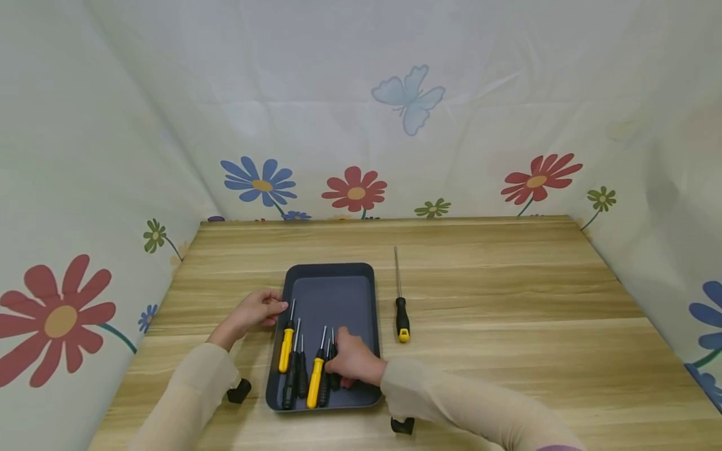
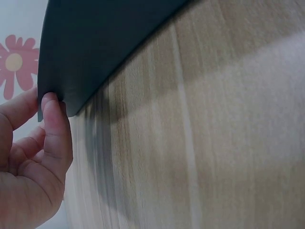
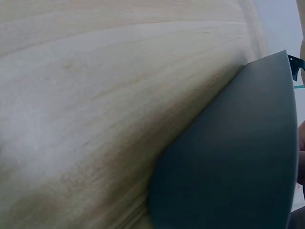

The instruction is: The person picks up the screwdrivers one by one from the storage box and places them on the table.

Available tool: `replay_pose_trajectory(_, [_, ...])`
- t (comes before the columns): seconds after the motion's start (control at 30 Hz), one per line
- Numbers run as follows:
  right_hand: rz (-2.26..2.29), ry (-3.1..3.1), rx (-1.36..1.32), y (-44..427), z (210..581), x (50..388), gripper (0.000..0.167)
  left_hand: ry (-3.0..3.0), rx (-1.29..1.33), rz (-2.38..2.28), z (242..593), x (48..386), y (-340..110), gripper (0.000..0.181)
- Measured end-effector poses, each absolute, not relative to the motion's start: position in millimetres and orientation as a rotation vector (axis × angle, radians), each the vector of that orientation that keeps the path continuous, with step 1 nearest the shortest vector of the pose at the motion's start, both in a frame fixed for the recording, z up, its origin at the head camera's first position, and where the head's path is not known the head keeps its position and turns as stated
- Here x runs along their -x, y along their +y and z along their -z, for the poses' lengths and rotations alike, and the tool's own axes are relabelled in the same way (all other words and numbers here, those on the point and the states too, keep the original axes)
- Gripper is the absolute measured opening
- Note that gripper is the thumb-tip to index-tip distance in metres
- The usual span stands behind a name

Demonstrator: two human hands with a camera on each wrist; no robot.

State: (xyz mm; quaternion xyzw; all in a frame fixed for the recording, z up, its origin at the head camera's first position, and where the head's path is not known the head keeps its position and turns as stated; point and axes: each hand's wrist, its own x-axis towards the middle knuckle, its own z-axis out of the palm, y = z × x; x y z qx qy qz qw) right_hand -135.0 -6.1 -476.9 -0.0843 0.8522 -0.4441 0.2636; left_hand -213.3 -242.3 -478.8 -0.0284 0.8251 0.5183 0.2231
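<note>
A dark tray [image 1: 333,270] holds several screwdrivers, among them one with a yellow handle [image 1: 286,351] at the left and another yellow one [image 1: 315,383] nearer the middle. My left hand [image 1: 256,311] pinches the tray's left rim; in the left wrist view, thumb and finger of the left hand [image 2: 40,157] grip the edge of the tray [image 2: 95,43]. Over the tray's lower right part, my right hand [image 1: 355,358] has its fingers at the black-handled screwdrivers; its grip is partly hidden. The right wrist view mostly shows the tray's outer wall [image 3: 228,148].
A long screwdriver with a black and yellow handle [image 1: 402,316] lies on the wooden table [image 1: 507,300], right of the tray. A flower-printed cloth [image 1: 316,125] stands behind the table and along both sides.
</note>
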Motion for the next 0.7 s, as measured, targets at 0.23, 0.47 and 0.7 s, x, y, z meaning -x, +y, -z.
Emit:
replay_pose_trajectory(0.23, [1.180, 2.325, 0.225, -6.7, 477.3, 133.3, 0.045, 2.272, 0.066, -1.430, 476.8, 212.7, -241.7, 0.046])
replay_pose_trajectory(0.47, [1.185, 2.332, 0.225, -6.5, 479.7, 133.2, 0.043, 2.270, 0.070, -1.430, 476.3, 212.6, -241.8, 0.046])
replay_pose_trajectory(0.7, [1.274, 2.285, 0.168, -3.0, 477.9, 130.5, 0.043, 2.270, 0.080, -1.432, 477.1, 212.2, -241.4, 0.045])
